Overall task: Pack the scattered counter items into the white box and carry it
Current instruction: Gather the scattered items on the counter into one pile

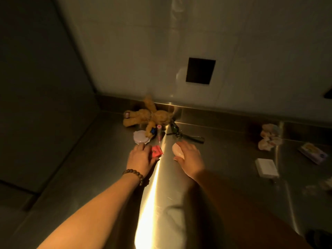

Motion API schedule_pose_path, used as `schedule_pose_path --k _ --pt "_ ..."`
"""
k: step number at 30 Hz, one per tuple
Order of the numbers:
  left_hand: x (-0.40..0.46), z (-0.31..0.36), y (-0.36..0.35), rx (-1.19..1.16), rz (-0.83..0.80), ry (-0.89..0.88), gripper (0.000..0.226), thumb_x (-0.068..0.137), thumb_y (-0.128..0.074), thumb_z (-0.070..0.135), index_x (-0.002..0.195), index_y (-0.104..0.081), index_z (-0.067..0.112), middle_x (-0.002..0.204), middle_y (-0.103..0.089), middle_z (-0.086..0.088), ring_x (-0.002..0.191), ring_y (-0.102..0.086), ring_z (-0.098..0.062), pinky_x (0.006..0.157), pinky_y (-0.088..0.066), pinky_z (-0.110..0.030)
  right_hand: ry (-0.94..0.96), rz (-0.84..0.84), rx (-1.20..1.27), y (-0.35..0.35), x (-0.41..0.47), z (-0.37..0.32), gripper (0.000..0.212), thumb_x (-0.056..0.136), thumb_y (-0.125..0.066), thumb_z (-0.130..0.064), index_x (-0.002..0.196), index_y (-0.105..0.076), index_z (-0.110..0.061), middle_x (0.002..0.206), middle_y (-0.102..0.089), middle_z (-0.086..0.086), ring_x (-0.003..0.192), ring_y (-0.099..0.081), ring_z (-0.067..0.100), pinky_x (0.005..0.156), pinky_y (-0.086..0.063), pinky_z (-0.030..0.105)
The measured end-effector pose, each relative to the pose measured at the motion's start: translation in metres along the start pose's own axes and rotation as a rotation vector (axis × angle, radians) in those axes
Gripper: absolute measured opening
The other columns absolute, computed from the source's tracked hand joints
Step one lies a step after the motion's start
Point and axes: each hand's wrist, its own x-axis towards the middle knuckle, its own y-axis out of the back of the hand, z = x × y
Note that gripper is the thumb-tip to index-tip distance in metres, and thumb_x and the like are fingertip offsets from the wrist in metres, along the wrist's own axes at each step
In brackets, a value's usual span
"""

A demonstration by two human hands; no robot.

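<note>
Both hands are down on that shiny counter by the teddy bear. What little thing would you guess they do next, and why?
Probably close and lift. The left hand rests on the red packet and the right hand covers the pale oval piece, both lying on the steel counter. No packing box shows in this view, so they would likely carry these off to it.
</note>
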Motion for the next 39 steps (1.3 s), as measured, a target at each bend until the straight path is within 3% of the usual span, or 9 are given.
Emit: schedule_pose_path --k 7,13,16,20,26,31,39 --pt "0.025 -0.005 -0.009 -0.036 0.008 0.020 0.046 0.083 -0.061 0.046 0.118 -0.055 0.018 0.113 -0.054 -0.005 0.102 -0.047 -0.022 0.087 -0.039 -0.034 0.021 -0.126 -0.076 -0.022 0.048 -0.007 0.060 0.092 -0.056 -0.032 0.146 -0.029 -0.029 0.157 -0.024 -0.001 0.143 -0.021 0.024 0.115 -0.022 0.042" --pt "0.034 -0.002 -0.015 -0.049 0.050 0.024 0.043 0.085 -0.056 0.049 0.115 -0.055 0.018 0.111 -0.054 -0.003 0.103 -0.045 -0.021 0.089 -0.033 -0.031 0.042 -0.129 -0.073 -0.029 0.066 -0.010 0.064 0.091 -0.058 -0.033 0.147 -0.030 -0.026 0.157 -0.022 0.001 0.144 -0.017 0.023 0.117 -0.014 0.035" --pt "0.031 -0.001 -0.017 -0.040 0.070 0.030 0.050 0.085 -0.054 0.052 0.123 -0.051 0.020 0.118 -0.052 -0.002 0.110 -0.042 -0.020 0.093 -0.029 -0.030 0.036 -0.142 -0.099 -0.028 0.065 -0.010 0.067 0.091 -0.056 -0.040 0.149 -0.023 -0.029 0.159 -0.015 -0.001 0.146 -0.010 0.022 0.120 -0.008 0.037" --pt "0.019 0.005 -0.012 -0.114 0.080 0.041 0.064 0.086 -0.053 0.052 0.138 -0.039 0.018 0.134 -0.046 -0.002 0.123 -0.037 -0.020 0.105 -0.025 -0.033 -0.014 -0.116 -0.076 -0.017 0.049 -0.011 0.069 0.091 -0.056 -0.041 0.149 -0.020 -0.034 0.160 -0.007 -0.005 0.146 -0.008 0.026 0.118 -0.013 0.042" --pt "-0.013 0.036 -0.002 -0.218 0.100 -0.056 0.064 0.086 -0.055 0.043 0.142 -0.035 0.018 0.144 -0.040 -0.004 0.133 -0.031 -0.021 0.112 -0.021 -0.037 -0.089 0.052 -0.003 0.019 -0.017 -0.001 0.063 0.093 -0.054 -0.037 0.148 -0.024 -0.035 0.160 -0.008 -0.006 0.146 -0.011 0.022 0.117 -0.018 0.040" --pt "-0.047 0.091 -0.014 -0.272 0.020 -0.219 0.064 0.090 -0.048 0.047 0.143 -0.032 0.015 0.145 -0.039 -0.006 0.133 -0.033 -0.022 0.111 -0.024 -0.036 -0.241 0.179 0.023 0.045 -0.102 0.021 0.062 0.093 -0.055 -0.035 0.148 -0.027 -0.031 0.161 -0.006 -0.003 0.145 -0.014 0.020 0.117 -0.019 0.035" --pt "-0.121 0.197 -0.040 -0.336 -0.141 -0.467 0.066 0.091 -0.041 0.052 0.145 -0.027 0.018 0.148 -0.035 -0.003 0.135 -0.029 -0.017 0.113 -0.021 -0.032 -0.459 0.333 0.030 0.082 -0.233 0.070 0.057 0.093 -0.055 -0.030 0.146 -0.033 -0.030 0.160 -0.009 -0.003 0.145 -0.017 0.019 0.116 -0.024 0.041"
